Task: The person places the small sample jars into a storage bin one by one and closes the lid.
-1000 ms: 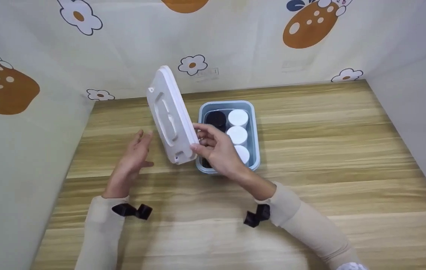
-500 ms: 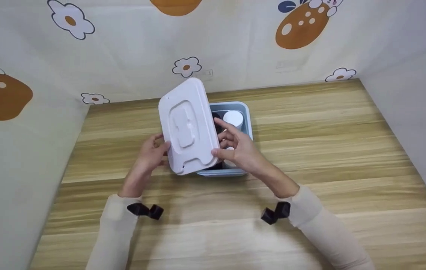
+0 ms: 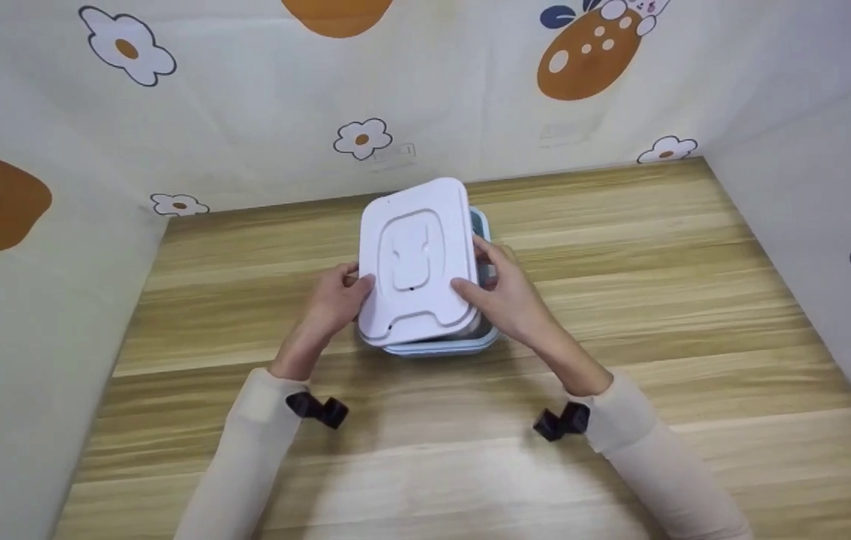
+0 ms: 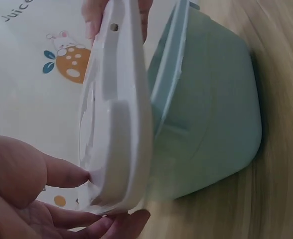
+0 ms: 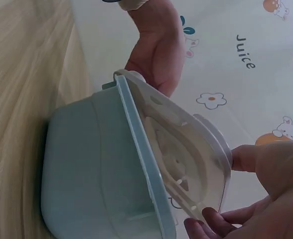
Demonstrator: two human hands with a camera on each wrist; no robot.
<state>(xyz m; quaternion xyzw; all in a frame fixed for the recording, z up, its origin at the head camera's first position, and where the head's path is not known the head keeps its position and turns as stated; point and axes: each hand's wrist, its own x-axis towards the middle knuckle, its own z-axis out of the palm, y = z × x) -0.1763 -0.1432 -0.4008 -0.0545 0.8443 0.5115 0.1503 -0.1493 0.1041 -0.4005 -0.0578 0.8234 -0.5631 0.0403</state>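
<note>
Both hands hold a white plastic lid (image 3: 418,262) over a light blue box (image 3: 440,348). My left hand (image 3: 335,300) pinches the lid's left edge, thumb on top and fingers beneath. On the opposite edge, my right hand (image 3: 507,296) grips it the same way. The lid is tilted: in the right wrist view its left side is down at the rim of the box (image 5: 101,164), while the right side stands raised. Most of the box's inside is hidden under the lid. In the left wrist view the lid (image 4: 119,109) appears edge-on beside the box (image 4: 211,99).
The box stands on a wood-grain table (image 3: 657,315). Behind it hangs a pale curtain (image 3: 245,97) printed with flowers and orange fruit, and similar sheets flank both sides. A black wrist camera (image 3: 320,409) sits on the left sleeve, another black camera (image 3: 561,421) on the right.
The lid has turned from steeply tilted to flatter and moved right, over the box, covering the black and white round tops inside. My left hand, free at first, has taken hold of its left edge.
</note>
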